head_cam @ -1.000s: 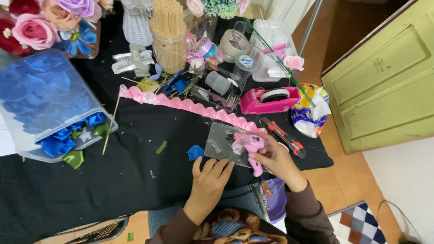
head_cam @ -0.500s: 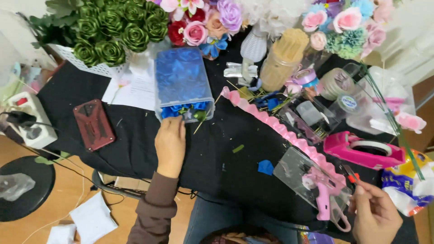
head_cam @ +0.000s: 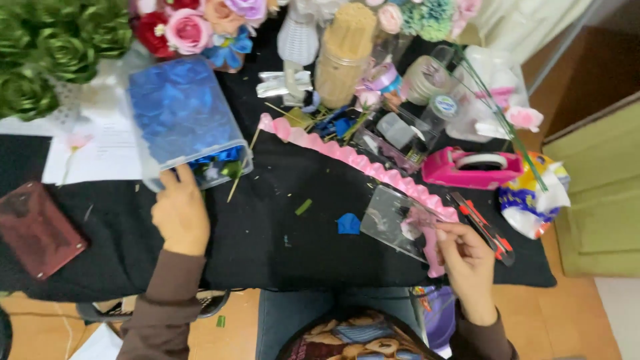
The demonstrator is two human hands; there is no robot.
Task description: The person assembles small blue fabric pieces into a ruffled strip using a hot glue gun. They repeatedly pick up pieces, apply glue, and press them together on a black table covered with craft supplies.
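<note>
Clear bin: a clear plastic bin [head_cam: 181,120] packed with blue petals lies tipped on the black tablecloth [head_cam: 267,233], at the table's left, its open mouth toward the person.
Left hand: the left hand [head_cam: 180,213] rests at the bin's mouth, fingers curled on the lower rim; whether it grips anything inside cannot be told.
Right hand: the right hand [head_cam: 467,257] is closed around a pink glue gun [head_cam: 427,233] lying over a clear plastic sheet [head_cam: 393,223] near the table's front right.
Between the hands: 1 blue petal [head_cam: 348,224] and a small green scrap [head_cam: 303,207] lie on the cloth, well apart from the left hand.
Behind: a pink ruffled ribbon [head_cam: 353,155] runs diagonally across the cloth.
Right side: a pink tape dispenser [head_cam: 472,168] sits just beyond an orange utility knife [head_cam: 481,227].
Back edge: a jar of wooden sticks [head_cam: 343,47] stands among paper flowers [head_cam: 190,30].
Far left: a dark red case [head_cam: 37,230].
</note>
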